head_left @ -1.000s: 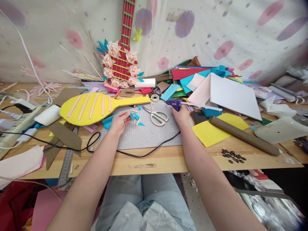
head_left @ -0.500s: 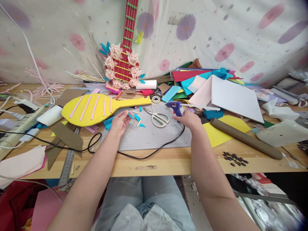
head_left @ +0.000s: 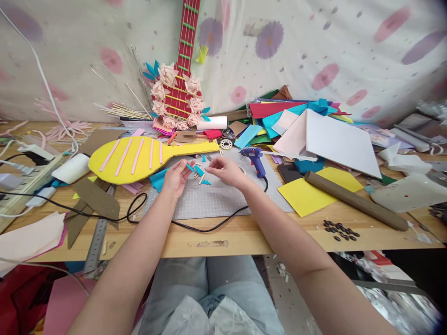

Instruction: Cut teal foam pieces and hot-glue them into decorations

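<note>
My left hand (head_left: 175,179) is closed in a pinch on a small blue strip (head_left: 190,167), whose end pokes out past the fingertips. A short gap to the right, my right hand (head_left: 226,171) hovers over the mat with its fingers loosely bent and a little apart, holding nothing I can see. Beneath it the scissors (head_left: 242,170) are mostly hidden. Small blue scraps (head_left: 206,182) and short pale stick pieces (head_left: 201,178) lie between the hands. The blue glue gun (head_left: 256,162) rests on the grey cutting mat (head_left: 206,204), its cord trailing left.
A yellow guitar-shaped piece with pink strips (head_left: 132,158) lies at left. Behind stands a red model guitar (head_left: 176,100) with pale flowers. Coloured sheets (head_left: 279,111), a brown roll (head_left: 352,200) and black oval beads (head_left: 340,230) sit at right. A power strip (head_left: 28,186) is far left.
My right hand has let go of the glue gun and moved left, over the scissors towards my left hand. The left hand keeps its pinch on the blue strip, nearly unmoved.
</note>
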`<state>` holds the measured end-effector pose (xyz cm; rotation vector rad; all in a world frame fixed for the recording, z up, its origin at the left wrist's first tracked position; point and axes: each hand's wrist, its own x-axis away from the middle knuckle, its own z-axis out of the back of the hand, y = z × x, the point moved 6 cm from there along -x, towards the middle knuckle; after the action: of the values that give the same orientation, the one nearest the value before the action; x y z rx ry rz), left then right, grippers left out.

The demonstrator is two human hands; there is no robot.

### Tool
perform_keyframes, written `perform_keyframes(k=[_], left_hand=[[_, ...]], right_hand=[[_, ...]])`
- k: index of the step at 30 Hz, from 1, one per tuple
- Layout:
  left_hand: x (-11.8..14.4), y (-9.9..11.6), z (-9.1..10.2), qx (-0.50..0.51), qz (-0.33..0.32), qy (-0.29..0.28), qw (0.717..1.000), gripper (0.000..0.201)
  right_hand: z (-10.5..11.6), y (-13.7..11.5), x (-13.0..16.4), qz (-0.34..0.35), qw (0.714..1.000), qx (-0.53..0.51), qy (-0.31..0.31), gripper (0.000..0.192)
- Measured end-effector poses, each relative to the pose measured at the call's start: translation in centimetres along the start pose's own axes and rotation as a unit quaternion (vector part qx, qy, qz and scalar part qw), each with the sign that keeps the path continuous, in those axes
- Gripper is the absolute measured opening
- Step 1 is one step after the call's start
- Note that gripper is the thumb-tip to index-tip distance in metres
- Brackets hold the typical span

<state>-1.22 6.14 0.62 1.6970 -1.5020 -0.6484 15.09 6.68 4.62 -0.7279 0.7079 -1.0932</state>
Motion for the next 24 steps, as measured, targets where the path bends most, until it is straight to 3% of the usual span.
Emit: perform_keyframes(k=[3,6,11,15,19,24], left_hand=[[0.0,-0.3,-0.1,-0.005,0.006,-0.009,1.000,0.013],[-0.1,-0.4,0.2,0.010,0.010,0.012,1.000,0.010],[-0.1,-0.1,0.2,0.021,-0.001,0.020,1.000,0.012],[0.1,-0.2,0.3,0.006,-0.018,0.031,0.999,0.018],[0.3,-0.1,0.2,-0.017,-0.050,0.047,0.997,0.022],[0.5,0.6,-0.4,-0.059,-0.060,-0.001,0.996,0.034]], right_hand=[[-2.6,-1.4,-0.9,0.040,0.998,-0.041,-0.036,0.029],[-3.7,-2.3,-1.5,0.025,1.000,-0.010,-0.009,0.024],[-4.3,-3.2,-1.7,-0.023,0.996,0.088,0.013,0.018],[-4.1,-3.7,-1.2,-0.024,0.985,0.163,0.060,0.020],[-4.0,-4.1,-0.8,0.016,0.970,0.223,0.100,0.022],[-3.0,-4.3,-0.9,0.120,0.947,0.282,0.095,0.019]])
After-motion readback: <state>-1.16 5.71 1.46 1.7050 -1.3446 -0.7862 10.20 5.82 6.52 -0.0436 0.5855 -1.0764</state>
